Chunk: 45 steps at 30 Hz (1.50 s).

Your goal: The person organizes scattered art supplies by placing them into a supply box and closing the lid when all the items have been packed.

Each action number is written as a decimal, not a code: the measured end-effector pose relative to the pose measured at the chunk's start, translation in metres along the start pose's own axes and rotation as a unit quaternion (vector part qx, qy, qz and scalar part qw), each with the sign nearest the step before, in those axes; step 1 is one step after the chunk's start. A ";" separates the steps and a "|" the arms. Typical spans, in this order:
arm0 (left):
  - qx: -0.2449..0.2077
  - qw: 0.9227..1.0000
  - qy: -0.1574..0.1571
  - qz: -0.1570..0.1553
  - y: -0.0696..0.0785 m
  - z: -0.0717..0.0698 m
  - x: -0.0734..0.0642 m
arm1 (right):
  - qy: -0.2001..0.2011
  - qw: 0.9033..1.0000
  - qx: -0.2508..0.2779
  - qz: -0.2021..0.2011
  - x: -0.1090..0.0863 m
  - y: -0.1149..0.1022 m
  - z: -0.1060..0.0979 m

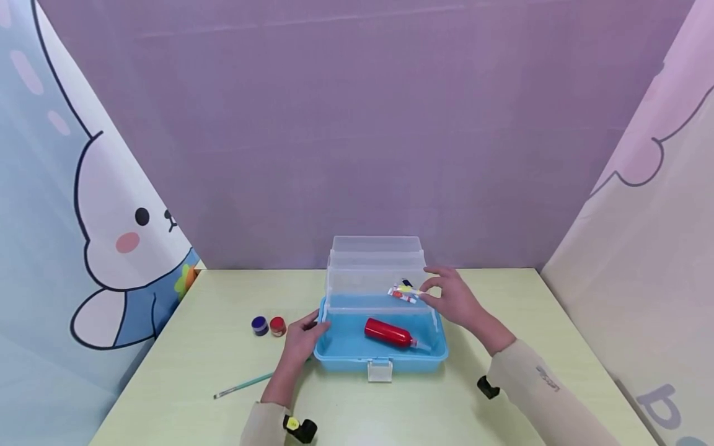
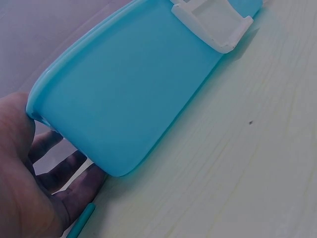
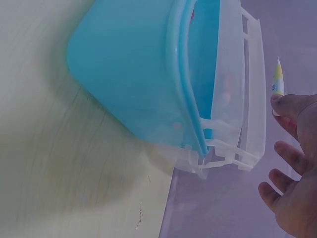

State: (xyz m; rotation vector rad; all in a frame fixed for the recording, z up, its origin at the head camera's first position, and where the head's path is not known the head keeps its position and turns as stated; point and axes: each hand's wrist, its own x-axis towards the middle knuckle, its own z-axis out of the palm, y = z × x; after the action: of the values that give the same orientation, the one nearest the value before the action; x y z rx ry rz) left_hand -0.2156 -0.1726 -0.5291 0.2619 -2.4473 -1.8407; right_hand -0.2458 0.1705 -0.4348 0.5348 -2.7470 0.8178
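Note:
A blue plastic box (image 1: 346, 363) with a clear latch (image 1: 380, 371) stands on the table, its translucent trays (image 1: 357, 282) raised at the back. My left hand (image 1: 302, 339) grips the box's left rim, thumb over the edge and fingers along the outer wall in the left wrist view. Above the trays, my right hand (image 1: 450, 296) pinches a small yellow-and-white paint tube (image 3: 278, 79) between thumb and forefinger, the other fingers loosely spread. Close to it in the head view are a red-and-white tube (image 1: 401, 296) and a dark-ended one. Inside the box lies a red bottle (image 1: 387, 332), tilted toward the right.
Left of the box stand a purple jar (image 1: 260, 326) and a red jar (image 1: 277, 326). A green-handled paintbrush (image 1: 245, 384) lies on the table (image 1: 223, 347), partly behind the left forearm. A purple cloth (image 1: 368, 124) hangs behind the table.

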 end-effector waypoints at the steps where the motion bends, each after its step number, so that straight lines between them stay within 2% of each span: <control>1: -0.001 1.000 0.000 0.001 0.000 0.000 0.000 | -0.001 1.000 -0.001 0.001 0.000 -0.001 0.001; 27: 0.000 1.000 0.002 -0.007 -0.002 -0.002 0.000 | -0.022 1.000 0.007 0.005 0.010 -0.022 0.011; 45: -0.001 1.000 0.013 -0.008 0.000 0.008 0.006 | -0.030 0.999 -0.028 -0.018 0.025 -0.006 0.019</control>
State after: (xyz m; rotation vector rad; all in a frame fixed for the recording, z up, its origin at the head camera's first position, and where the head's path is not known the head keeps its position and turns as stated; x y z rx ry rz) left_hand -0.2230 -0.1665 -0.5314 0.3055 -2.4326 -1.8342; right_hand -0.2682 0.1482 -0.4392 0.6059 -2.7961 0.7250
